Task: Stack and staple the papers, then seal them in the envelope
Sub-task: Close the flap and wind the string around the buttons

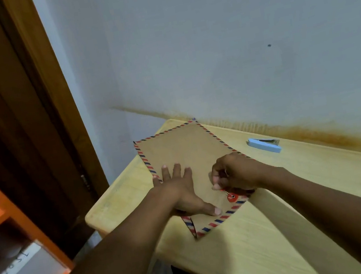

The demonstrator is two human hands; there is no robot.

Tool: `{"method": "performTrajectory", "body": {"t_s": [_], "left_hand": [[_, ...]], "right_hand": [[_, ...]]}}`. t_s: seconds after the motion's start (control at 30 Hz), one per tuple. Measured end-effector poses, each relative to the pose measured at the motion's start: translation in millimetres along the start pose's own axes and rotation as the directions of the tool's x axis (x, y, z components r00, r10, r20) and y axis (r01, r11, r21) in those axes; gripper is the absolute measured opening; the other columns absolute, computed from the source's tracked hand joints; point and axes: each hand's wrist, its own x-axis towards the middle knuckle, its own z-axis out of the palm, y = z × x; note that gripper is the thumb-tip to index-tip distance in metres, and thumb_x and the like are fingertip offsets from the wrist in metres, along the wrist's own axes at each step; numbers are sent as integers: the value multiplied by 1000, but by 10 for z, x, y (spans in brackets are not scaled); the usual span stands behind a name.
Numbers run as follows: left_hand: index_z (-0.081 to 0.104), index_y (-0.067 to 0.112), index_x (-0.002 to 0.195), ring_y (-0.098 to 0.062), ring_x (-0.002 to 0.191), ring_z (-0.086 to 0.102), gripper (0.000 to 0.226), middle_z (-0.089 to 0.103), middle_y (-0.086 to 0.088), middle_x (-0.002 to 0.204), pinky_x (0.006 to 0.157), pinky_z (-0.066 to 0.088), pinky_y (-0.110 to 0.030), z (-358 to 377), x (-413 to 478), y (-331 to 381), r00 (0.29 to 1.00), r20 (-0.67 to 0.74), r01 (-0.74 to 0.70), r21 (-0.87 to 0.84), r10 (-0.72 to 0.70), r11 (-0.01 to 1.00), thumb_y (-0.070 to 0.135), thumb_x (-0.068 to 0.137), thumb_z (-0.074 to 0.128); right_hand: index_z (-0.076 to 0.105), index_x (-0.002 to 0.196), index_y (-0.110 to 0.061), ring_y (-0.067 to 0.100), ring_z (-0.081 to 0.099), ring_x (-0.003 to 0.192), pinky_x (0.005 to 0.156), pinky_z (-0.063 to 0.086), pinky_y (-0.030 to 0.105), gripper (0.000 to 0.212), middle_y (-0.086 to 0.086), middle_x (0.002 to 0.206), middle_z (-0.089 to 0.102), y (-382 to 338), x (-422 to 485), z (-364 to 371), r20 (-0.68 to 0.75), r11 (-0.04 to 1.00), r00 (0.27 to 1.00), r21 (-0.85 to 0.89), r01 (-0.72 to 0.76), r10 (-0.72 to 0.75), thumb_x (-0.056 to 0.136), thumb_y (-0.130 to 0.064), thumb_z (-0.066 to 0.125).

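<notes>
Brown kraft envelope (184, 148) with a red-and-blue striped border lies flat on the pale wooden table (304, 187). It sits at a slant, and its far-left corner pokes out past the table's left edge. The flap end is the near end, toward the person, and is folded down onto the envelope.

Left hand (179, 190) lies palm down on the envelope's left half. Its fingers are straight and spread, tips pointing to the far end. The thumb (215, 211) is stretched out the other way and presses the flap just inside the striped near edge.

Right hand (236, 172) is over the envelope's right edge with fingers curled. Thumb and forefinger pinch a thin string (226, 192) (very fine, barely readable). The string leads to the round red button (232, 197) on the flap, just on the near side of that hand. Cannot tell whether the string is wound round the button. What is inside the envelope is hidden.

A light blue stapler (264, 145) lies on the table beyond and to the right of the envelope, apart from it, close to the wall (205, 35). The wall behind the envelope is pale, with a brown stain band (319, 134) along the table's back edge. Left of the envelope stands a dark wooden door frame (50, 87). Further left and nearer is an orange shelf (21, 225) holding a white box (17, 269) (handwriting on it, unreadable).
</notes>
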Motion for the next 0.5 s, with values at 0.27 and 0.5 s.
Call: {"method": "performTrajectory", "body": {"t_s": [0.27,0.5], "left_hand": [[6,20,160,-52,151,-18,151,-6,-10,170,113,0,-77,78,62,322,982,-128,125,-96,-136,988,105,43,51],[4,20,160,-52,150,-20,150,-8,-11,170,113,-2,-76,120,64,329,976,-149,143,-95,-156,985,105,45,50]], "right_hand": [[76,84,-17,10,69,79,82,57,32,10,-5,81,77,132,149,-26,65,965,986,205,-164,153,83,-27,79],[74,82,-16,11,67,79,76,53,28,15,-3,82,76,229,109,-41,15,970,981,146,-195,195,84,-30,78]]}}
